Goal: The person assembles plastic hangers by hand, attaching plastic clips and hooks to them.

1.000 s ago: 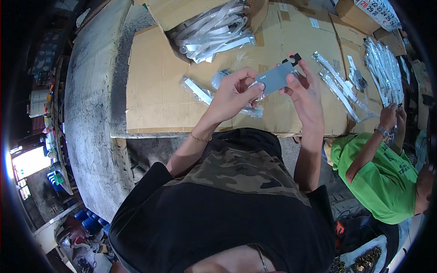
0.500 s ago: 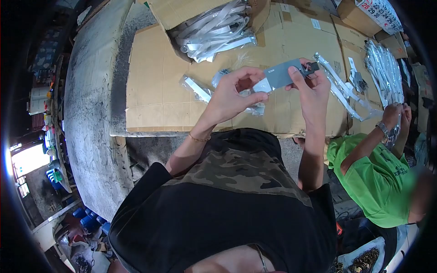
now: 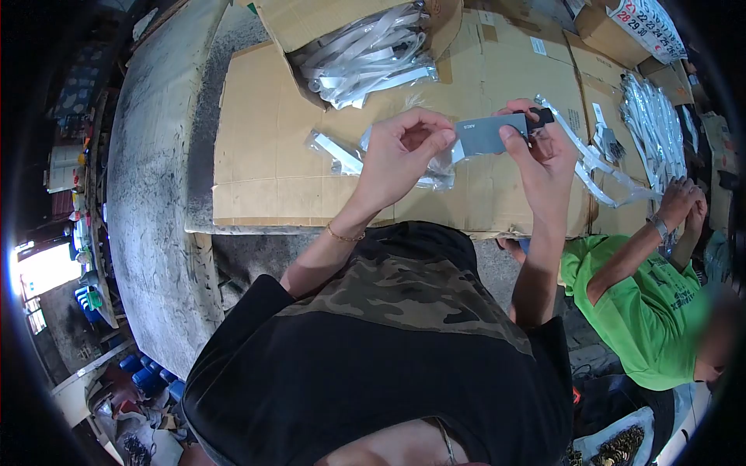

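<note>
Your right hand pinches the grey card, likely light, stiff, best edge-held; your left hand curls beside it, grip unclear.

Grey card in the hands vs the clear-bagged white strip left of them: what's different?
- Pose: the grey card is held up by the right hand; the bagged strip lies on the cardboard.
- Look: the card is opaque grey with small lettering; the strip is white inside clear plastic.
- Shape: the card is broader; the strip is narrower.

Shared: both are longer than wide.
</note>
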`<state>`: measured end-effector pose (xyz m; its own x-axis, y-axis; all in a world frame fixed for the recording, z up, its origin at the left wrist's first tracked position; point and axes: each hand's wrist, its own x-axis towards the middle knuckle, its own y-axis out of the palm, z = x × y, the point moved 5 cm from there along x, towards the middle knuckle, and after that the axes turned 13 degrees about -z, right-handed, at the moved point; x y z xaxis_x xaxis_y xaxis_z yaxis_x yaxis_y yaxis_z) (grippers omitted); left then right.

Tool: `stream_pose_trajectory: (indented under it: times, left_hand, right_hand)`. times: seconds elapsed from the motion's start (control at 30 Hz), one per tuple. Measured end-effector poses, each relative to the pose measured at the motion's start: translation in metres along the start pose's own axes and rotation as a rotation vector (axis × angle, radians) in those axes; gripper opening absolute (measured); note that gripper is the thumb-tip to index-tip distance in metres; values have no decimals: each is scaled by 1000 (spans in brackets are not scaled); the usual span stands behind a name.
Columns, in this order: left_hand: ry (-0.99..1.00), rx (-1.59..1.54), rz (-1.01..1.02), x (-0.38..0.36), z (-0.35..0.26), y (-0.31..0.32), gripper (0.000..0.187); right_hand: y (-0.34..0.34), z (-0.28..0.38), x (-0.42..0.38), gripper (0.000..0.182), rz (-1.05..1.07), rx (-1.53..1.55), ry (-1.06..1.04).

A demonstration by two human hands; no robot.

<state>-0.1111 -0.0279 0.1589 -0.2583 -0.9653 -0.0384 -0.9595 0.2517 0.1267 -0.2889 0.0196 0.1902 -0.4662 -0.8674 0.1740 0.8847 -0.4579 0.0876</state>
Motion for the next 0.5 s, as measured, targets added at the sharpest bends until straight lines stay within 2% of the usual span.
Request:
stream_pose_trajectory:
  times: [0.17,0.3,0.37,0.5]
  left_hand:
    - [63,-100,-20,1,5,2,8]
    - [12,-95,-46,-3,7,6,8]
    - [57,8,-75,-5,6,7,6]
    - [31,1,-24,-5,8,9,7]
  right_hand:
    - [2,0,3,30,51,-14,52]
    - [6,5,4,31,80,-35,97]
    - [8,10,4,32,155,-126,90]
    - [8,18,9,35,198,-243,107]
